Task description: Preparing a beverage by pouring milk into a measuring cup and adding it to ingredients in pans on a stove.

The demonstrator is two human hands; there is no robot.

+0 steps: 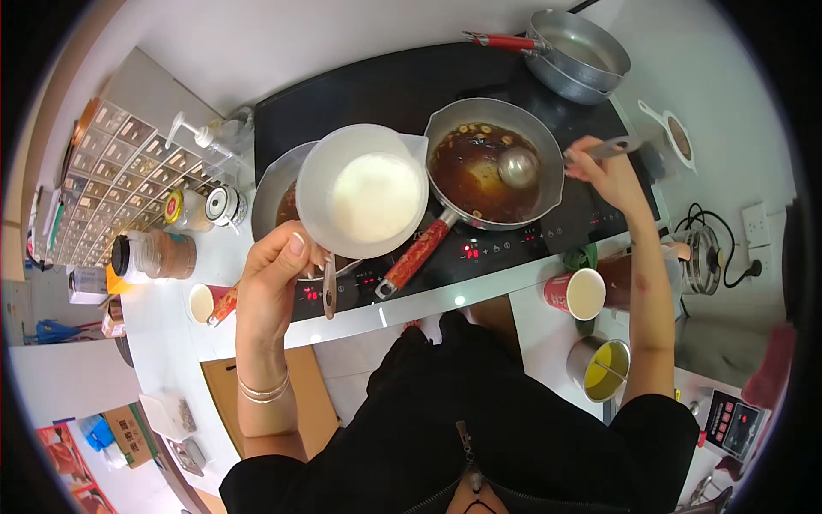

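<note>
My left hand [276,276] grips a translucent white plastic measuring jug [308,167] with a pouring spout. White, milk-like liquid [376,199] fills its lower part. The spout points right, close to the rim of a metal saucepan [443,119] with a red patterned handle [420,254]. Brown liquid [462,160] with small ring-shaped slices lies in that pan. My right hand [600,170] holds a metal ladle [519,168], its bowl in the liquid. Largely hidden behind the jug is a second pan [266,199]. A brown handle [329,289] with a hole hangs below the jug.
The black induction hob [347,90] carries stacked pans [578,51] at the back right. Paper cups [584,294] and a steel pot of yellow liquid [597,369] stand at right. At left are jars [176,254], a pump bottle [212,144] and a small-drawer cabinet [122,173].
</note>
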